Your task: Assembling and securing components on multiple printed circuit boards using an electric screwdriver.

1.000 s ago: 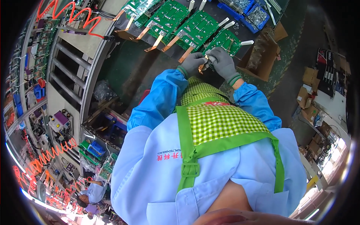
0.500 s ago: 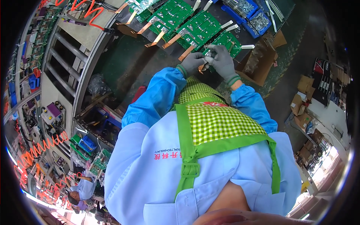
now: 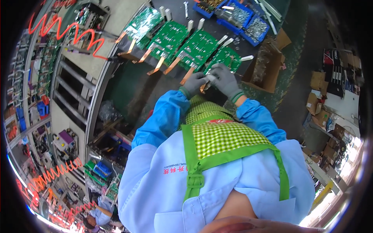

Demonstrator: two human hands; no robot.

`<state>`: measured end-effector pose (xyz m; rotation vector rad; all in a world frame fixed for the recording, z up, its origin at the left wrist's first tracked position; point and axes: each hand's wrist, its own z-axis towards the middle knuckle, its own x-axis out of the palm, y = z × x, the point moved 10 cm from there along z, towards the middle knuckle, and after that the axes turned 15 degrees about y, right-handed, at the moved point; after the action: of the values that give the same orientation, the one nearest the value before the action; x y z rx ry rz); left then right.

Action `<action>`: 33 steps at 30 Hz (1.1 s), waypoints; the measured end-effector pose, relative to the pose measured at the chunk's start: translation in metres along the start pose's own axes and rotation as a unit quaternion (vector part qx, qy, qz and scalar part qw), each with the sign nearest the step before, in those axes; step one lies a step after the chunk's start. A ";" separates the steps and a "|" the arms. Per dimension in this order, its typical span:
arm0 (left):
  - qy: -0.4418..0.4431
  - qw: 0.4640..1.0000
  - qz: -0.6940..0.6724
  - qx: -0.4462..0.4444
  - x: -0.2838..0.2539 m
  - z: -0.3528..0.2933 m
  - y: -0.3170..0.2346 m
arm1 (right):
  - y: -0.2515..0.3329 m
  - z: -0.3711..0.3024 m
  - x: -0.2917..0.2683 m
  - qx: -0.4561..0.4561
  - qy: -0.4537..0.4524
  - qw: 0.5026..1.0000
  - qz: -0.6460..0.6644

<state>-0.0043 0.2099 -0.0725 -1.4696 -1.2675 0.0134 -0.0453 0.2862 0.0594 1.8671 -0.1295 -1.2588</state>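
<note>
We are in a big workshop, and we look down at a dark work table [image 3: 147,89] with shelves full of parts off to our left. A row of green circuit boards [image 3: 182,46] lies across the table, and each one has copper strips sticking out at the near edge. Behind the boards sit blue bins [image 3: 241,17] full of small metal parts. An open cardboard box [image 3: 268,66] stands to the right of the boards. An orange coiled cord [image 3: 66,33] hangs over the left side of the table.

Both our hands wear gray gloves. They meet just in front of the board nearest to us [image 3: 225,58]. Our left hand [image 3: 194,83] is curled up, and its fingers pinch a small pale part [image 3: 209,79]. Our right hand [image 3: 224,79] is curled too, and its fingers hold the same little part from the other side. The part sits right between our two hands, close above the edge of that near board. It is too small for us to tell what it is.

We wear blue sleeves and a green checked apron [image 3: 217,136]. Another person in blue [image 3: 99,217] works far off at the lower left.
</note>
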 end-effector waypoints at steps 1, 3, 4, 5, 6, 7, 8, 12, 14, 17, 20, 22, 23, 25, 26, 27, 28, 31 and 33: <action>0.002 1.000 0.007 -0.017 0.001 0.002 0.003 | -0.004 0.000 0.003 0.026 0.018 0.999 -0.036; 0.032 0.999 -0.019 0.037 0.006 0.002 -0.009 | -0.011 0.000 0.005 0.060 0.031 0.997 -0.033; 0.010 0.999 -0.035 0.030 0.004 0.000 -0.007 | -0.004 0.001 0.003 0.038 0.024 0.999 -0.026; -0.004 0.999 -0.027 0.028 0.001 -0.003 -0.009 | 0.002 -0.001 -0.005 0.015 -0.011 1.000 -0.009; -0.013 1.000 -0.006 0.027 0.000 -0.005 -0.013 | 0.008 -0.002 -0.013 0.001 -0.040 0.999 0.007; -0.013 1.000 0.012 0.023 0.001 -0.006 -0.015 | 0.014 -0.001 -0.017 -0.010 -0.042 0.999 0.011; -0.003 1.000 0.025 -0.001 0.003 -0.006 -0.013 | 0.017 0.004 -0.014 0.000 0.009 1.000 -0.014; -0.020 0.998 -0.066 -0.001 0.003 -0.007 -0.005 | 0.021 0.020 -0.072 -0.070 0.019 0.997 -0.023; -0.043 0.996 -0.073 0.007 0.000 -0.013 -0.001 | 0.005 0.046 -0.125 -0.114 -0.064 0.991 -0.032; -0.022 0.996 -0.090 0.003 0.002 -0.037 0.004 | -0.056 0.127 -0.186 -0.087 -0.095 0.989 -0.077; -0.124 0.970 -0.210 -0.008 -0.003 -0.080 0.025 | -0.133 0.208 -0.204 0.004 -0.078 0.994 -0.081; -0.181 0.951 -0.246 -0.037 -0.003 -0.115 0.035 | -0.168 0.255 -0.191 0.076 -0.022 0.974 -0.213; -0.205 0.948 -0.240 -0.048 0.002 -0.130 0.037 | -0.170 0.274 -0.186 0.039 -0.030 0.978 -0.203; -0.353 0.917 -0.188 -0.010 -0.014 -0.171 0.019 | -0.186 0.304 -0.157 0.042 0.077 0.974 -0.208; -0.352 0.918 -0.182 -0.005 -0.012 -0.175 0.010 | -0.192 0.315 -0.144 0.051 0.118 0.967 -0.222; -0.407 0.902 -0.141 0.030 -0.016 -0.189 -0.006 | -0.194 0.321 -0.135 0.052 0.130 0.966 -0.217; -0.471 0.874 -0.107 0.047 -0.016 -0.203 -0.019 | -0.197 0.327 -0.126 0.077 0.143 0.944 -0.287; -0.472 0.867 -0.061 0.148 0.000 -0.190 -0.068 | -0.197 0.334 -0.114 0.093 0.145 0.924 -0.341; -0.481 0.865 -0.044 0.131 0.014 -0.173 -0.088 | -0.198 0.338 -0.108 0.084 0.167 0.931 -0.312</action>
<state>0.0499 0.0793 0.0610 -1.1623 -2.0185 0.9286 -0.4380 0.2665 -0.0430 2.3437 0.6045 -1.3335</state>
